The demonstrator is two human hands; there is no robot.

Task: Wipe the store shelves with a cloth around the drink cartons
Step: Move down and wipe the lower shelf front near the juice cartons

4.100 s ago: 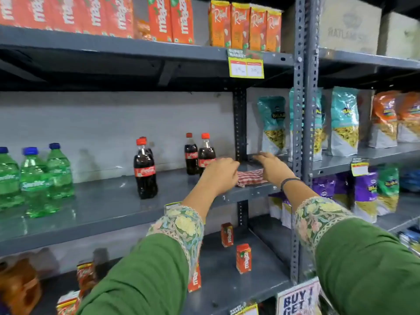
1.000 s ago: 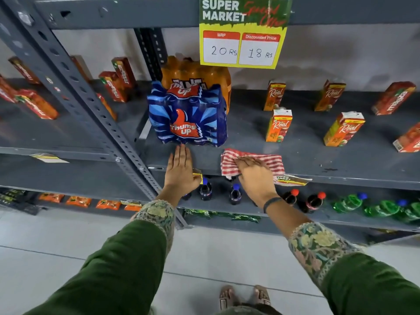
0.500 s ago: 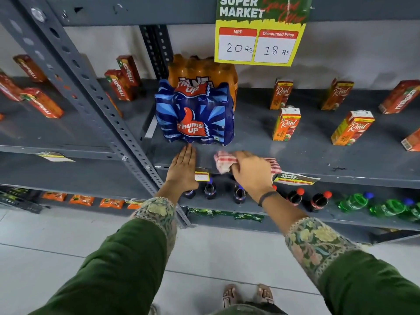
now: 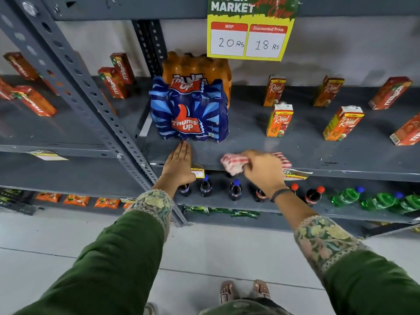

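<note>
A red-and-white checked cloth [image 4: 234,164] lies bunched at the front edge of the grey metal shelf [image 4: 318,153]. My right hand [image 4: 263,170] grips it and presses it onto the shelf. My left hand [image 4: 179,163] rests flat on the shelf edge, fingers together, just below a blue Thums Up bottle pack [image 4: 189,112]. Several orange Real drink cartons [image 4: 279,120] stand further back on the shelf, right of the pack. One of them [image 4: 342,123] stands further right.
An orange bottle pack [image 4: 197,67] stands behind the blue one. Red Maaza cartons [image 4: 118,76] sit on the left bay beyond a slanted shelf post [image 4: 91,96]. A price sign [image 4: 248,30] hangs above. Cola and green bottles [image 4: 345,197] fill the shelf below.
Since 4.1 s ago I have shifted from a bottle shelf to this carton shelf. In the last second my right hand slid the cloth leftward and bunched it; the left hand stayed flat.
</note>
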